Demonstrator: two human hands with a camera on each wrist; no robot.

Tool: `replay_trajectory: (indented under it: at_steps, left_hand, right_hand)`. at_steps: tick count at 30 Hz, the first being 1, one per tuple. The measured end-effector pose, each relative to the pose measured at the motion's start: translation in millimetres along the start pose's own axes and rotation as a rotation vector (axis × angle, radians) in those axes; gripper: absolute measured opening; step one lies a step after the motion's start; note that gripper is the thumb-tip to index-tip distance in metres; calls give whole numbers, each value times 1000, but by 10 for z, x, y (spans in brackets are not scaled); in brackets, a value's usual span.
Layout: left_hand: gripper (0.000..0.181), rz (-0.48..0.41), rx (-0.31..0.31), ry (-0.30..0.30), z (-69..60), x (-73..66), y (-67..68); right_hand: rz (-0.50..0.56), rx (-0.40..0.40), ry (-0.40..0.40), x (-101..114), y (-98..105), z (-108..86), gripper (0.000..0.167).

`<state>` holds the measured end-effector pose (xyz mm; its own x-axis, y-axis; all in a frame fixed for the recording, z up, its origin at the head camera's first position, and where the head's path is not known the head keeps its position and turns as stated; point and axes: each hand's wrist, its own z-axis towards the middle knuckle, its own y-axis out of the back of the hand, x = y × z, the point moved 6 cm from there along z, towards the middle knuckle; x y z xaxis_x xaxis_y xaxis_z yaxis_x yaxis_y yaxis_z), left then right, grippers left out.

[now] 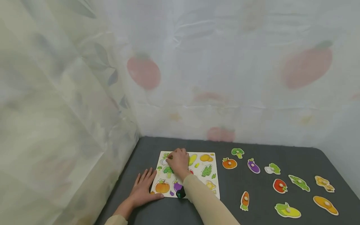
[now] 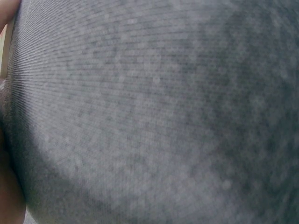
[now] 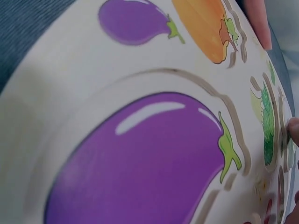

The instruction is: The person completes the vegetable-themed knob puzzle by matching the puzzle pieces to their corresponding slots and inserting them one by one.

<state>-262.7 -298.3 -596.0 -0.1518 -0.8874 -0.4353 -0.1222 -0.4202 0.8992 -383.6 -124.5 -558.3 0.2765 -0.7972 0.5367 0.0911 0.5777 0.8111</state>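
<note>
A white vegetable puzzle board (image 1: pixel 190 157) lies on the dark table, with printed vegetables in recessed outlines. My left hand (image 1: pixel 142 188) rests with its fingers spread at the board's left edge, thumb along the lower-left corner. My right hand (image 1: pixel 179 162) reaches over the board, its fingertips at the green-and-white vegetable picture (image 1: pixel 164 161) in the upper left. Whether they pinch a piece there is hidden. In the right wrist view, the eggplant outline (image 3: pixel 140 158) fills the foreground, and right-hand fingers (image 3: pixel 294 129) show at the right edge. The left wrist view shows mostly grey cloth.
Several knobbed pieces lie right of the board, among them broccoli (image 1: pixel 237 152), pumpkin (image 1: pixel 227 164), eggplant (image 1: pixel 254 167), carrot (image 1: pixel 245 200), tomato (image 1: pixel 279 187), pea pod (image 1: pixel 299 183) and corn (image 1: pixel 292 213). Printed curtains (image 1: pixel 225 78) hang behind and left of the table (image 1: pixel 261 203).
</note>
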Motion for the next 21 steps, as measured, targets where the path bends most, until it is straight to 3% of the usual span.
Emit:
replay_trajectory:
  at_steps: [21]
  left_hand:
    - [117,10,40,8,9,36,-23]
  right_hand:
    - [22,-39,10,54,-126,36,13]
